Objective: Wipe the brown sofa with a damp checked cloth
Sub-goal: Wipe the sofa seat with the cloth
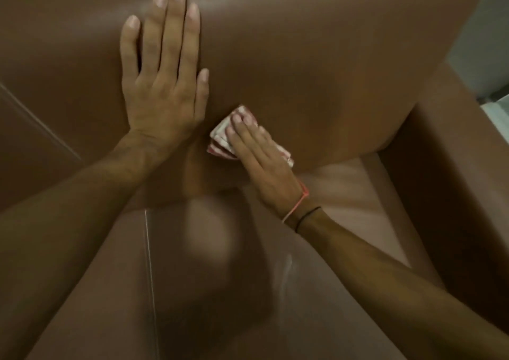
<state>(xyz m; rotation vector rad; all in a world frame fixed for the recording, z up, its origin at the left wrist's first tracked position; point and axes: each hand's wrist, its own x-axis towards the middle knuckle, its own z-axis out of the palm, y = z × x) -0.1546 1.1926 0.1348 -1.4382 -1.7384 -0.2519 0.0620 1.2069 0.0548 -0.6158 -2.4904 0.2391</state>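
Observation:
The brown sofa (316, 56) fills the view, its smooth back cushion ahead of me and the seat below. My left hand (162, 84) lies flat on the back cushion, fingers spread and holding nothing. My right hand (261, 161) presses a folded red-and-white checked cloth (220, 139) against the lower edge of the back cushion, near the crease above the seat. Most of the cloth is hidden under my fingers and palm. Thin pink and black bands circle my right wrist.
The sofa's right armrest (454, 153) rises at the right side. A seam (150, 277) runs down the seat cushion. A pale floor or wall (484, 43) shows at the upper right beyond the sofa.

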